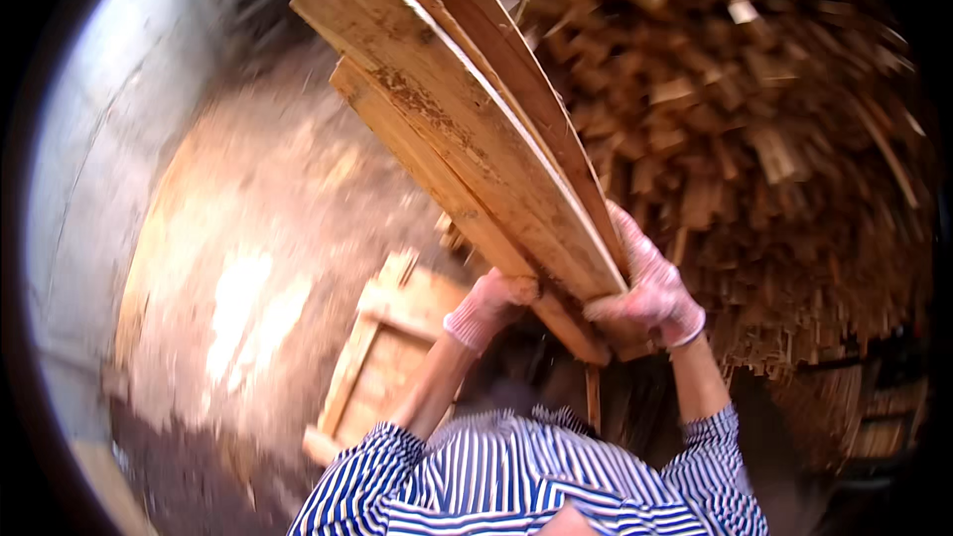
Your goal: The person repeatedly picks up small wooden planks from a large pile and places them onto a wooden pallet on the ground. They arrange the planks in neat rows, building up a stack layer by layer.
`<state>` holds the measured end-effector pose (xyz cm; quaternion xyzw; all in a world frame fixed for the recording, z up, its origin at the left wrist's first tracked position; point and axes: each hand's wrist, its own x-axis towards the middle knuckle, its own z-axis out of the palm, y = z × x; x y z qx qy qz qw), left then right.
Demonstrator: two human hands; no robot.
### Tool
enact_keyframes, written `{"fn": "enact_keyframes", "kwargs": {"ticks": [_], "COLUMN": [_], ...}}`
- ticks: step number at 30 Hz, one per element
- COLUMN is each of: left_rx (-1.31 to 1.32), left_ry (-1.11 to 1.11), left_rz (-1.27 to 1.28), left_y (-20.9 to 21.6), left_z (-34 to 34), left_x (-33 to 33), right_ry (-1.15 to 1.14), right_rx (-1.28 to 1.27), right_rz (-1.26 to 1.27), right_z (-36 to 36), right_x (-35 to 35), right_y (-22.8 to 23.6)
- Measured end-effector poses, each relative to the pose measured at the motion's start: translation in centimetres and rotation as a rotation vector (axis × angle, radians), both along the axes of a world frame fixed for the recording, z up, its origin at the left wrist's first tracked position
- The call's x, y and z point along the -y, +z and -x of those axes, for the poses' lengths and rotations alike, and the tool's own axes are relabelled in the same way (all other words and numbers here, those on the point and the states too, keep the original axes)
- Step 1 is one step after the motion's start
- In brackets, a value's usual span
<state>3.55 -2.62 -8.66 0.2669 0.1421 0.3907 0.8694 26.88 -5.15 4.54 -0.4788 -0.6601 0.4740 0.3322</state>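
Observation:
A bundle of several rough wooden planks [462, 129] is held up in front of me, slanting away toward the upper left. Their ends are uneven, and dark stains mark the top one. My left hand [493, 306], in a pinkish knit work glove, grips the bundle's left edge near its lower end. On the other side my right hand [650, 288], gloved alike, wraps round the right edge, its thumb lying over the top plank. The fingers under the planks are hidden.
A large heap of cut wood pieces [715, 139] rises at the right. Beside my left forearm a wooden crate-like frame [362, 367] rests on the worn floor [253, 228]. A grey wall [109, 139] stands at far left. Stacked wood [879, 427] shows at lower right.

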Motion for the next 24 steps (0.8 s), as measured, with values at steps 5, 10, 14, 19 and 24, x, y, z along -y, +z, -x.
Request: {"fn": "enact_keyframes", "kwargs": {"ticks": [5,10,14,19,24], "left_rx": [0.160,0.006,-0.131,-0.180,-0.189], "left_ry": [0.461,0.671,0.709,0.467,0.760], "left_rz": [0.228,0.743,1.142,1.218,1.276], "left_y": [-6.5,-9.7,-12.4,-22.4,-37.2], "left_z": [5.6,13.9,18.6,27.4,32.1], "left_x": [12.4,18.6,23.0,25.7,28.6], "right_ry": [0.390,0.454,0.490,0.447,0.471], "right_rx": [0.158,-0.070,-0.083,-0.076,-0.059], "right_rz": [0.170,0.888,1.361,1.579,1.609], "right_z": [9.9,21.4,27.4,35.0,43.1], "right_x": [0.3,2.2,5.7,8.4,10.3], "right_y": [-4.3,-16.7,-26.7,-39.9,-48.5]}}
